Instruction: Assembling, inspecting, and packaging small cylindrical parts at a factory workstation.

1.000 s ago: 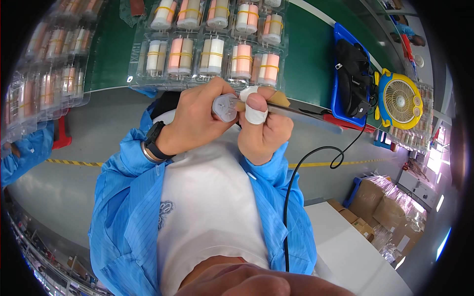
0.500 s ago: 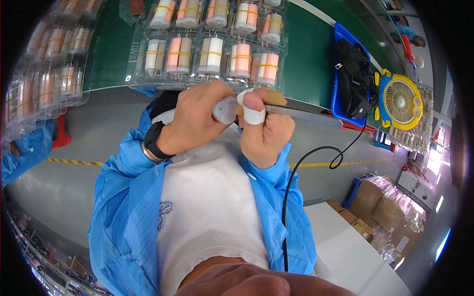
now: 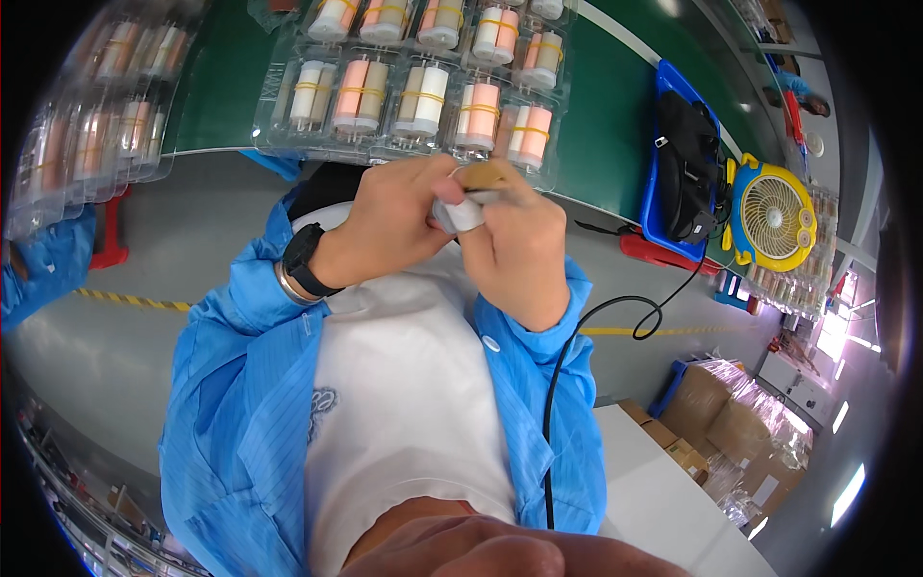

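Piece (image 3: pixel 442 216), pale and translucent, sits at the centre of the frame, mostly hidden between the hands. The left hand (image 3: pixel 399 213) has its fingers curled around it; the right hand (image 3: pixel 519 245) bends in against it, white tape (image 3: pixel 468 215) on the thumb, but blur leaves me unable to tell what those fingers grasp. A good approach: keep the left grip steady, use small, light right-hand motions, and turn the piece so the worked side shows. Working over the green tabletop (image 3: pixel 216 111), upper left, should make a drop less costly.
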